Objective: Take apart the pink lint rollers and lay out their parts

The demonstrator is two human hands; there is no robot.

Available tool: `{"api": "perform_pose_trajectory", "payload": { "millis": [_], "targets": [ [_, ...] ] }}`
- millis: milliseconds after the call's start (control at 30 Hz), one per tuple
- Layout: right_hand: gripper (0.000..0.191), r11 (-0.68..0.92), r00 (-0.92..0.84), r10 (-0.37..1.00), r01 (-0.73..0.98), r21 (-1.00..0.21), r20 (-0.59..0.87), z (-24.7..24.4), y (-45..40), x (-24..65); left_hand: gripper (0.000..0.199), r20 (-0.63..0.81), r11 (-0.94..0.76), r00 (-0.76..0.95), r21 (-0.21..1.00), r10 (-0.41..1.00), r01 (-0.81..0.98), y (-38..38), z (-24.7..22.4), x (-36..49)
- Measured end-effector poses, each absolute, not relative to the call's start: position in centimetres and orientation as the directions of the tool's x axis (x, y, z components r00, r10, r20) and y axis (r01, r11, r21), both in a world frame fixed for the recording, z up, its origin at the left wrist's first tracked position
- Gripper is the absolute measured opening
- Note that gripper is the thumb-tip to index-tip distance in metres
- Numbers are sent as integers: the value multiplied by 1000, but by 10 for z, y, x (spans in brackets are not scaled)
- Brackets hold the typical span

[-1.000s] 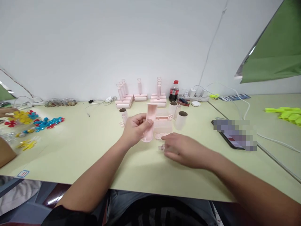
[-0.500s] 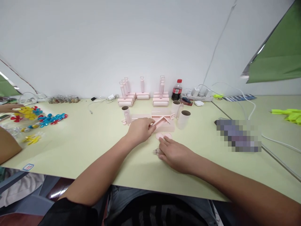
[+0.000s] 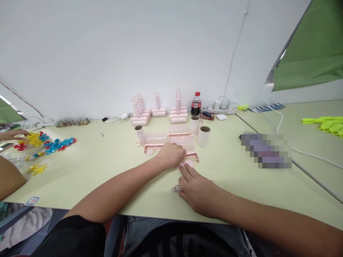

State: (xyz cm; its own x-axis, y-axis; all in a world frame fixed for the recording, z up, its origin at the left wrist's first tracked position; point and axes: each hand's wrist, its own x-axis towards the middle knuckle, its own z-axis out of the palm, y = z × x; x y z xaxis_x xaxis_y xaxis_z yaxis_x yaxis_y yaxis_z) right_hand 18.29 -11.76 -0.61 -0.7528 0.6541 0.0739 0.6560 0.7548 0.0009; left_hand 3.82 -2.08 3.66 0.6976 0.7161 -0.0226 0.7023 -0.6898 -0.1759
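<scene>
My left hand (image 3: 171,155) is closed, fingers down, on one end of a thin pink plastic bracket (image 3: 193,155) whose hooked end sticks out to the right. My right hand (image 3: 199,192) has its thumb and lower fingers around a clear plastic handle (image 3: 176,189), mostly hidden by the palm. Its stretched index and middle fingertips touch the flat pink discs (image 3: 189,163). Just behind the hands lie another pink bracket (image 3: 180,136) and translucent covers (image 3: 155,137). A third pink bracket (image 3: 150,146) with a disc lies to the left.
White paper rolls (image 3: 203,137) stand upright behind the hands. Assembled pink lint rollers (image 3: 178,116) line the wall beside a cola bottle (image 3: 196,104) and a power strip (image 3: 226,111). Colourful plastic parts (image 3: 56,146) and a co-worker's arm (image 3: 9,171) are at the left.
My left hand has lowered the bracket from a raised, angled pose to nearly flat on the table, close to the discs. My right hand stays at the discs. The view has shifted slightly.
</scene>
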Motion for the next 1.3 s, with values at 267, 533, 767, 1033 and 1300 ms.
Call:
{"api": "perform_pose_trajectory", "payload": {
  "millis": [267,533,767,1033,1300],
  "targets": [
    [39,709,-705,705,702,-67,75,-2,-107,182,18,12,-752,766,-179,643,635,-19,34,41],
    [41,670,-673,739,729,-142,28,6,-92,180,18,120,-720,732,-134,671,681,-29,47,34],
    [44,618,-639,761,766,-178,-109,10,-85,178,25,167,-635,625,7,763,773,-47,41,5],
    [43,608,-630,766,774,-176,-125,12,-82,180,28,257,-496,447,178,857,850,-33,38,-19],
    [33,667,-672,740,735,-124,-4,4,-88,182,32,203,-258,222,170,954,951,-27,49,-53]
  ]
}}
